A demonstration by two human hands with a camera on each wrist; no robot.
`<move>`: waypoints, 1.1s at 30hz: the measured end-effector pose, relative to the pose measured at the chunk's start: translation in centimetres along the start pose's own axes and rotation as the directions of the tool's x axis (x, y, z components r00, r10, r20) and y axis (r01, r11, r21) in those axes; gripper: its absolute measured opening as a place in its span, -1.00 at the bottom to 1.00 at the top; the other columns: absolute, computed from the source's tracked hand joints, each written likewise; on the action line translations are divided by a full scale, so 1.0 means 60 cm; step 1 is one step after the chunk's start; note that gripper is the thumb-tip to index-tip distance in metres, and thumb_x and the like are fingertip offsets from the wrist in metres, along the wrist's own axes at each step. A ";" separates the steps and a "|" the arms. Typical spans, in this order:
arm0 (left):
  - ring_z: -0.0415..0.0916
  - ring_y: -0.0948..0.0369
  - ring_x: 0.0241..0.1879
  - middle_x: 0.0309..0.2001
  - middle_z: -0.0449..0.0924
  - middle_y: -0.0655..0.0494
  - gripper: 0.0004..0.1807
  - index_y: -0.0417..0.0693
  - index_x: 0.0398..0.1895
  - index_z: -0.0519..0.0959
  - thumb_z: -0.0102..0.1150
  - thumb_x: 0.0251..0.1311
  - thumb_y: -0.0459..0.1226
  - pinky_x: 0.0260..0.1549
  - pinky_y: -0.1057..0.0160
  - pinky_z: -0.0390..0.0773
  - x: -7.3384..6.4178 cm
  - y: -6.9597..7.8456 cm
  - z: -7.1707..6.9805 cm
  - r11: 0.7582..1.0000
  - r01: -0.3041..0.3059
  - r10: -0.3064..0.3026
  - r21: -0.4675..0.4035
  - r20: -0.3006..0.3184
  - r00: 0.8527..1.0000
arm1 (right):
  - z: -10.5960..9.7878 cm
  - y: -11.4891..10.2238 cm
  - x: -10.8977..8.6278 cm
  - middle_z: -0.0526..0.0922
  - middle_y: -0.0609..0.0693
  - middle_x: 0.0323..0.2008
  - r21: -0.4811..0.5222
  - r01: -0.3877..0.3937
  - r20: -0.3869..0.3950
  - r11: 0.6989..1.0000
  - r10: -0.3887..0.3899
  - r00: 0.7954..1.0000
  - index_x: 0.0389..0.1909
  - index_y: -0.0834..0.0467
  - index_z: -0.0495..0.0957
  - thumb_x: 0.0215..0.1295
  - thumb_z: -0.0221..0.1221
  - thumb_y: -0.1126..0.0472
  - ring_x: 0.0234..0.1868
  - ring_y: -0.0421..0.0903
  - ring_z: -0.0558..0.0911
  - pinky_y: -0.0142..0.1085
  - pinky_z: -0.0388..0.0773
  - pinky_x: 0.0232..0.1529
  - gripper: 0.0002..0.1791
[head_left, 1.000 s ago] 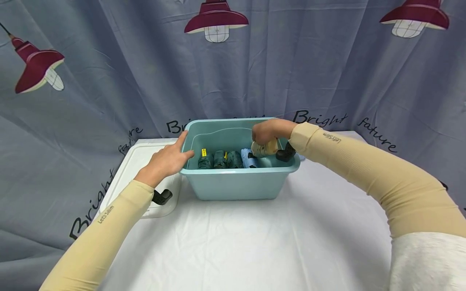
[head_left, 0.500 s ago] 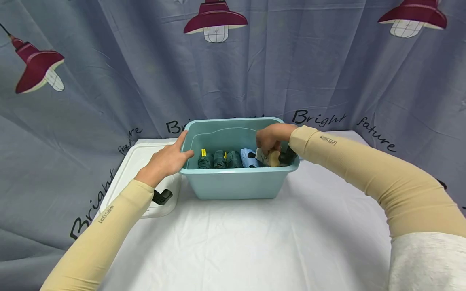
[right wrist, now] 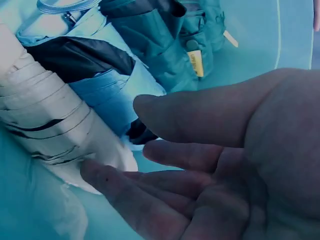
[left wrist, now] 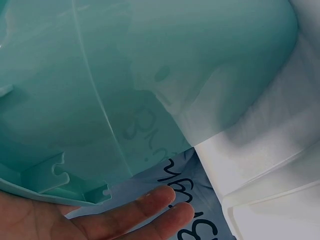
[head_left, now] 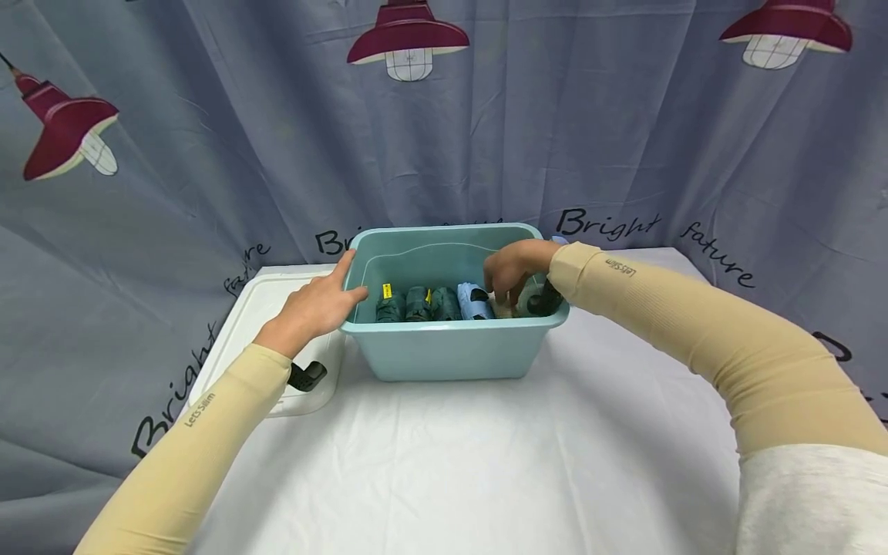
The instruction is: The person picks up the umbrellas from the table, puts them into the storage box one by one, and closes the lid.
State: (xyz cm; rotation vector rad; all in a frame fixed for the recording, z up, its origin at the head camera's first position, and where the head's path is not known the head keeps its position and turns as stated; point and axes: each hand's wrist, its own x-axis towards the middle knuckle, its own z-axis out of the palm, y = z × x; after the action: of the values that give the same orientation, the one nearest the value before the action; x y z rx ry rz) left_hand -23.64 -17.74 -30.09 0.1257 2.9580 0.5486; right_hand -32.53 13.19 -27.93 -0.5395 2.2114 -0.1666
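Right now, from my head view, I have an open teal bin (head_left: 454, 352) on a white-covered table (head_left: 444, 470), with a row of rolled cloth bundles in it. Three dark green bundles (head_left: 418, 305) fill the left end, two yellow tags (head_left: 387, 290) showing among them. Next comes a light blue bundle (head_left: 474, 302) with black patches, and just right of it sits a cream bundle (right wrist: 60, 115). The right hand (head_left: 515, 266) reaches down into the bin over that cream one. I see its thumb and fingers spread apart, loose; one fingertip overlaps the cloth in my right wrist view, though I can't tell whether it touches. At the bin's left rim I have the left hand (head_left: 315, 308), fingers extended, thumb held wide of them. A white lid (head_left: 264, 301) lies flat just left of the bin, partly hidden by that arm.
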 end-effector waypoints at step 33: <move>0.40 -0.07 0.09 0.24 0.33 -0.11 -0.21 0.57 0.39 -0.42 -0.25 0.21 0.17 -0.21 -0.15 0.38 0.002 -0.002 0.000 1.000 -0.015 0.015 -0.012 0.000 1.000 | -0.042 0.051 -0.107 0.44 0.11 0.18 0.184 0.195 -0.409 0.963 -0.106 0.906 0.30 0.05 0.28 0.27 0.11 0.05 0.07 0.09 0.52 -0.01 0.38 0.11 -0.42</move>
State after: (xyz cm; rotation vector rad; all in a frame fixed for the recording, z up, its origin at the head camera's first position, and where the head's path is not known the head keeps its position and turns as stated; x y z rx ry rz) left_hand -23.77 -17.85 -30.13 0.1465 2.9555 0.5675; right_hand -31.82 18.58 -22.70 -0.5928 2.4971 -0.6491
